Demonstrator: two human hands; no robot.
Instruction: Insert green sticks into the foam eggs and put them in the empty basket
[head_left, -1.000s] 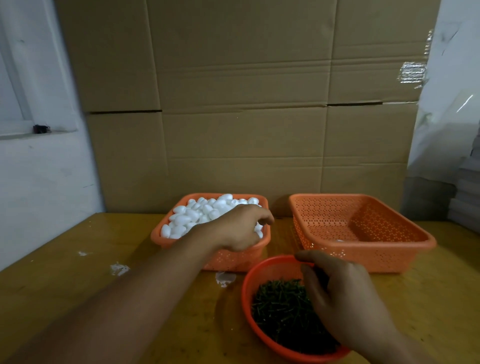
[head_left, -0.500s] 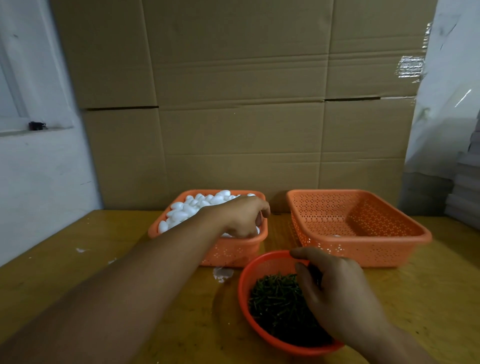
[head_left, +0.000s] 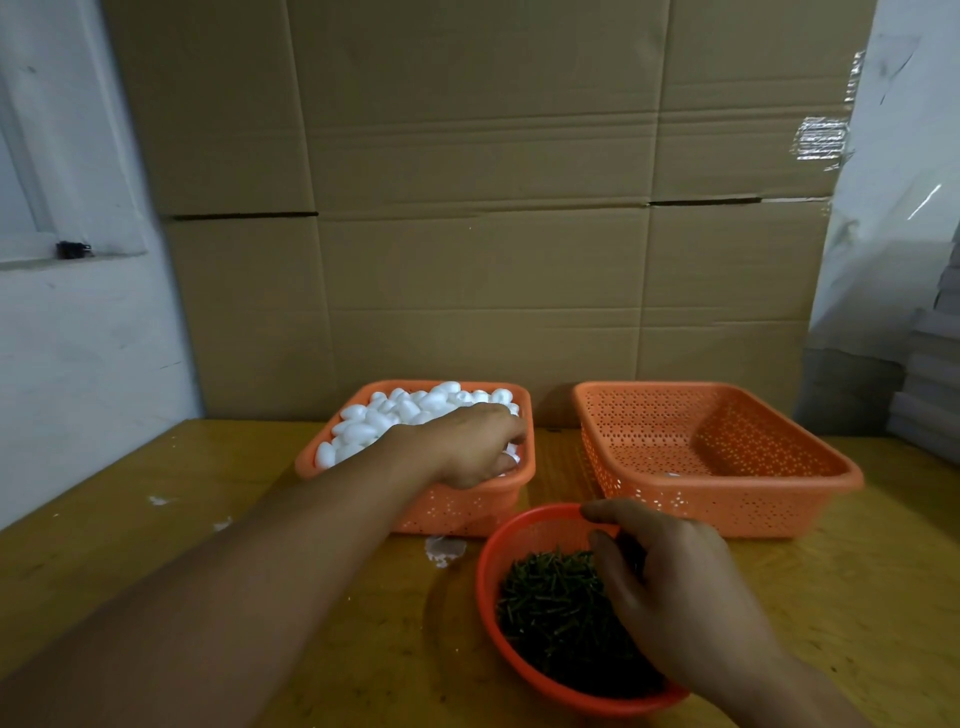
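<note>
An orange basket (head_left: 415, 514) at the back left is heaped with white foam eggs (head_left: 395, 410). My left hand (head_left: 467, 441) reaches into its front right corner, fingers curled down round a foam egg that peeks out white at the fingertips. A round red-orange bowl (head_left: 485, 571) near me holds a pile of green sticks (head_left: 545, 608). My right hand (head_left: 680, 597) lies over the bowl's right half, thumb by the far rim and fingers resting loosely on the sticks. The second orange basket (head_left: 727, 499) stands at the back right, with only a small white speck inside.
Everything sits on a yellow wooden table (head_left: 156, 545). Stacked cardboard boxes (head_left: 478, 208) form a wall right behind the baskets. White foam crumbs (head_left: 444, 548) lie between egg basket and bowl. A grey stack (head_left: 930, 389) stands at the far right.
My left hand has sunk lower into the eggs and its fingers have curled under. My right hand has stayed over the stick bowl. The camera has tilted slightly.
</note>
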